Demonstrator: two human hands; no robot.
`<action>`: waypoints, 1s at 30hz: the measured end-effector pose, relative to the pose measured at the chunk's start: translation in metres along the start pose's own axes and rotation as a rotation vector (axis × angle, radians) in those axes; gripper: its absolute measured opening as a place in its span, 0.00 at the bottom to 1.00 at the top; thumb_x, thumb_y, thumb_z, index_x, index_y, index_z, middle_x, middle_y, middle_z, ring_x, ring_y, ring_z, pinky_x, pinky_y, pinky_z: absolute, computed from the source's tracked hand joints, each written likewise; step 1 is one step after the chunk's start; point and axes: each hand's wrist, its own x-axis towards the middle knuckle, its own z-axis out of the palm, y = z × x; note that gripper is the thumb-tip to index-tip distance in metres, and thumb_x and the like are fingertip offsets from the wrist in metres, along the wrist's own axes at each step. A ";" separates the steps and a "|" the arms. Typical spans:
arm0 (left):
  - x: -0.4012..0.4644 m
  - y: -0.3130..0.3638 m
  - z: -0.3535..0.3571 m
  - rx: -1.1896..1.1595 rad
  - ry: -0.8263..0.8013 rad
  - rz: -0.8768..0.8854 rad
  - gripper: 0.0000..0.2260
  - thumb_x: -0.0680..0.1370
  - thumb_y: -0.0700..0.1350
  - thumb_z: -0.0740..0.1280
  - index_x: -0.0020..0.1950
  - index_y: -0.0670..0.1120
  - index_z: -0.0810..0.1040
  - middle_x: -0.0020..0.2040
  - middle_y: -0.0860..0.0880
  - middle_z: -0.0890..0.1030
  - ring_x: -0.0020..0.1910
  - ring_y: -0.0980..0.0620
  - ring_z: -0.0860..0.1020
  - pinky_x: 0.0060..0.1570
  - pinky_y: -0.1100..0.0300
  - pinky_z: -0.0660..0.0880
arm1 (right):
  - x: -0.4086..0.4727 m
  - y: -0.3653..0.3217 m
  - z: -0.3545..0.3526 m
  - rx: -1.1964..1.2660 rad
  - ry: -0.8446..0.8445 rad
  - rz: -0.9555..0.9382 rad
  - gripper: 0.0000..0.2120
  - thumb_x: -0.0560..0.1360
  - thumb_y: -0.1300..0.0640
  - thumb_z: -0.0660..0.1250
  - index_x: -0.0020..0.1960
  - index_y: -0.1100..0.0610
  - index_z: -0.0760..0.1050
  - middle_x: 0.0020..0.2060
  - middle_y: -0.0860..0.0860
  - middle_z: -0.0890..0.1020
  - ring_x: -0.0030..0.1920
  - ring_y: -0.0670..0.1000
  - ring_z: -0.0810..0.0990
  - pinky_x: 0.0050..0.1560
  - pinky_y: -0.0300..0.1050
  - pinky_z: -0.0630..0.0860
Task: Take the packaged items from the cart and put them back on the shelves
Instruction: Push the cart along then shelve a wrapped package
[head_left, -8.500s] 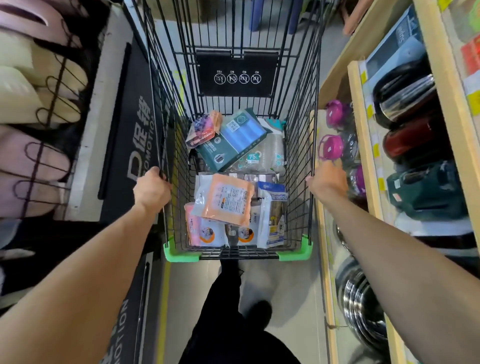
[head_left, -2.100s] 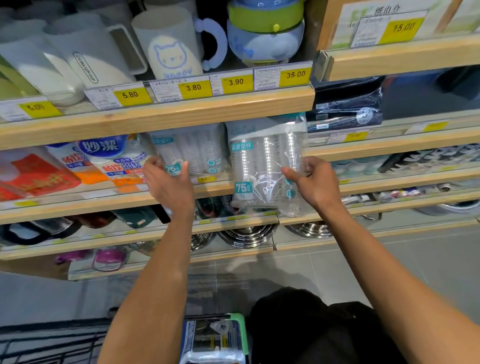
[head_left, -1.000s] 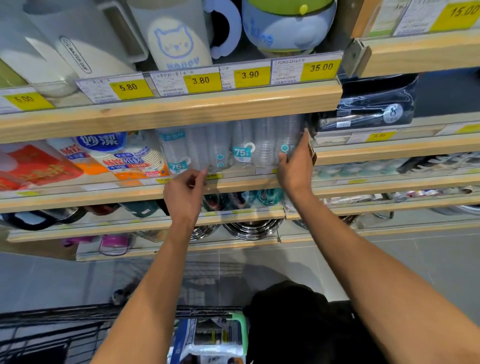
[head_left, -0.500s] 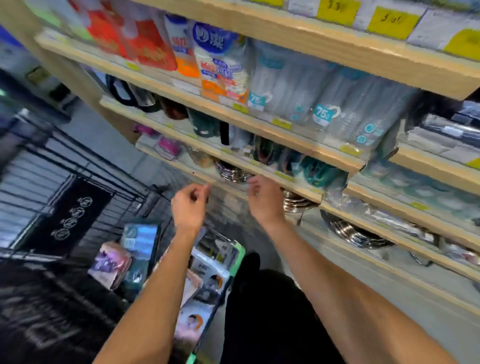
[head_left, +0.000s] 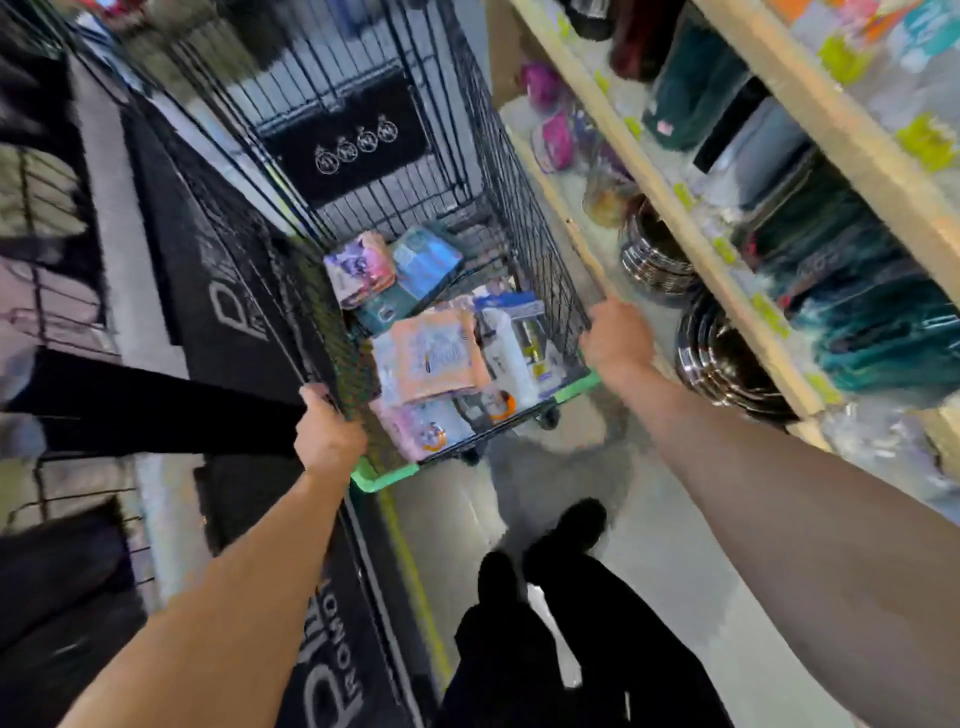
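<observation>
A black wire cart (head_left: 524, 208) with green corner bumpers stands in front of me, seen blurred. Inside lie several packaged items: an orange pack (head_left: 434, 356) on top, a blue box (head_left: 423, 262), a purple pack (head_left: 358, 270) and a white-and-blue pack (head_left: 511, 332). My left hand (head_left: 327, 434) grips the cart's near left rim. My right hand (head_left: 618, 338) grips the near right rim.
Wooden shelves (head_left: 691, 218) run along the right, holding steel bowls (head_left: 722, 364), dark flasks and pink containers. A black promotion panel (head_left: 218, 312) and a rack stand on the left. My dark-trousered legs and shoes (head_left: 566, 530) are on the grey floor behind the cart.
Both hands have left the shelf, where the pack of clear cups now sits, and dropped onto the cart's rim. My view has swung down from the shelf to the cart.
</observation>
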 end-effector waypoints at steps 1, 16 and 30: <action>0.000 -0.006 -0.001 0.024 0.012 0.055 0.22 0.75 0.36 0.67 0.67 0.44 0.66 0.52 0.37 0.80 0.55 0.35 0.79 0.55 0.46 0.74 | -0.001 0.002 0.002 -0.008 0.027 -0.005 0.06 0.74 0.62 0.69 0.51 0.61 0.81 0.47 0.60 0.84 0.51 0.61 0.83 0.49 0.50 0.80; -0.096 -0.137 0.026 -0.014 -0.061 0.213 0.19 0.71 0.31 0.61 0.54 0.51 0.63 0.48 0.42 0.81 0.46 0.38 0.81 0.49 0.45 0.80 | -0.116 0.095 0.023 -0.175 -0.116 0.100 0.10 0.71 0.57 0.75 0.46 0.63 0.80 0.34 0.52 0.76 0.36 0.53 0.75 0.34 0.39 0.71; -0.304 -0.235 0.087 -0.023 -0.039 0.182 0.20 0.74 0.30 0.63 0.60 0.48 0.65 0.42 0.47 0.79 0.42 0.42 0.78 0.43 0.49 0.77 | -0.287 0.246 0.012 -0.181 -0.127 -0.086 0.11 0.70 0.59 0.77 0.47 0.65 0.80 0.45 0.58 0.81 0.46 0.57 0.81 0.46 0.44 0.78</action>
